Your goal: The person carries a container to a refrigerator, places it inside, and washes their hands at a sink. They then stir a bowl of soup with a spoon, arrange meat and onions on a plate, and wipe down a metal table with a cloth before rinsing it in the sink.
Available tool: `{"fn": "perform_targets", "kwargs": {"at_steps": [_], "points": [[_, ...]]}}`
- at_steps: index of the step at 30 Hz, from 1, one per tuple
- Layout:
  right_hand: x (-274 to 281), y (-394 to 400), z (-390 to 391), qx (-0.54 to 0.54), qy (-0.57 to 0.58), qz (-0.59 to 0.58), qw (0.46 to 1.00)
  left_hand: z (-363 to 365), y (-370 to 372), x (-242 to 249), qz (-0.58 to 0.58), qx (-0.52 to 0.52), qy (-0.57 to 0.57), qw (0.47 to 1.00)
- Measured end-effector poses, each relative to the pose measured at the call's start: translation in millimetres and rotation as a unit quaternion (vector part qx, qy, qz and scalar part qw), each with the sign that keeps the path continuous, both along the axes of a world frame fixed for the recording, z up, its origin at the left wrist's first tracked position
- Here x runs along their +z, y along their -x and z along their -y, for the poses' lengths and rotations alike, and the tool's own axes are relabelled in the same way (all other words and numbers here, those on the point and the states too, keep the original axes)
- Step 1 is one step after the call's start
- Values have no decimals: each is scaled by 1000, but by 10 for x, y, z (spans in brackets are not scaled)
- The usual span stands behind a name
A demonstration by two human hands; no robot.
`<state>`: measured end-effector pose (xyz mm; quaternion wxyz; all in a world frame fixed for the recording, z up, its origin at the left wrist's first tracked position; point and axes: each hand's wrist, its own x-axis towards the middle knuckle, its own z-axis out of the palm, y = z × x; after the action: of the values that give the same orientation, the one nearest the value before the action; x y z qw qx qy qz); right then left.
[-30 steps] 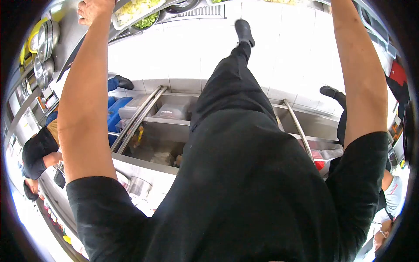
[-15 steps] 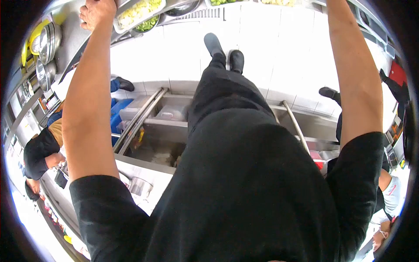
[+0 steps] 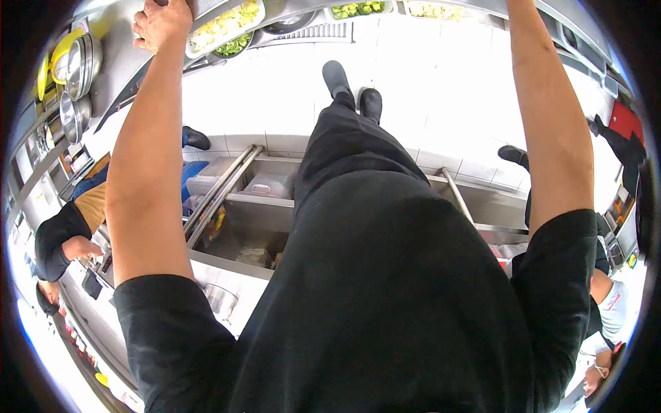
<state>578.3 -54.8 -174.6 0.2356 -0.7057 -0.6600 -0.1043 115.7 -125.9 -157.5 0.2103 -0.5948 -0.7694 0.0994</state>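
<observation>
Steel rim of the desk (image 3: 124, 62) meets your left hand (image 3: 163, 22), fingers curled at the end of the tray of chopped vegetables (image 3: 224, 26); whether they grip it I cannot tell, and your right hand is cut off at the top edge. Your black shirt (image 3: 385, 303) hides the middle, with stacked bowls (image 3: 72, 69) far left and a co-worker (image 3: 65, 234) below. Since the earlier frame your shoes (image 3: 351, 82) have come together and more trays show.

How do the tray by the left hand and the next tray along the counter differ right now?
The tray by the left hand holds pale yellow shredded food with a patch of green; the next tray holds bright green pieces only. The first lies tilted across the view and shows in full; the second is cut by the top edge. The left hand is close beside the first, far from the second. Both are shallow metal trays.
</observation>
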Motion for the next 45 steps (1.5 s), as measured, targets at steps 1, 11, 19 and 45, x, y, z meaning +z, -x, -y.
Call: {"fn": "perform_targets", "kwargs": {"at_steps": [1, 11, 19, 45], "points": [[27, -2, -6, -3, 5, 3, 1000, -8, 37, -31, -10, -4, -3, 1000], [-13, 7, -16, -11, -2, 11, 1000, -6, -93, 68, 52, 70, 36, 996], [71, 46, 5, -15, 38, 0, 999, -145, 295, -221, 237, 101, -119, 959], [94, 80, 57, -35, 7, 2, 999, 22, -46, 27, 284, 117, -154, 939]]}}
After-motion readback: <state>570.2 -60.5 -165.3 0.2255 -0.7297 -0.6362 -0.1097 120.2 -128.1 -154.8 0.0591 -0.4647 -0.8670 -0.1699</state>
